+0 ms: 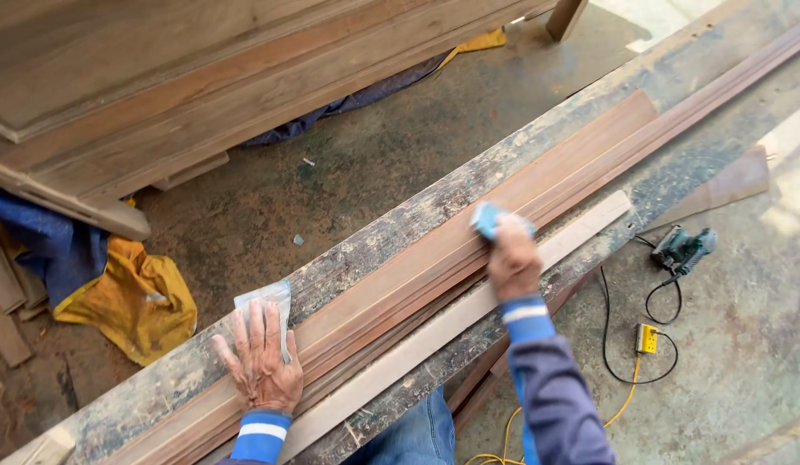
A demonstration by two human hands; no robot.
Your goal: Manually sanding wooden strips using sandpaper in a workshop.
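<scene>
Jeans-clad knee [417, 435] down at the bottom edge, and just above it we've got our left hand [260, 357] spread flat on the reddish wood strips [469, 254], pinning a pale sheet of sandpaper [269, 303]. Further along, our right hand [512, 258] is closed around a blue sanding pad [489, 219], pressed on those strips lying lengthwise on the scuffed plank tabletop [391, 228]. We're mid-sanding, we'd say; next stroke wants steady pressure along the grain. Green power sander [682, 250] sits on the floor.

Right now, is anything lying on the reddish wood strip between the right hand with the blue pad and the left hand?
Nothing visible lies there. The right hand presses the blue pad on the wood strip, the left hand rests flat on a grey sheet, and the strip between them is bare.
</scene>
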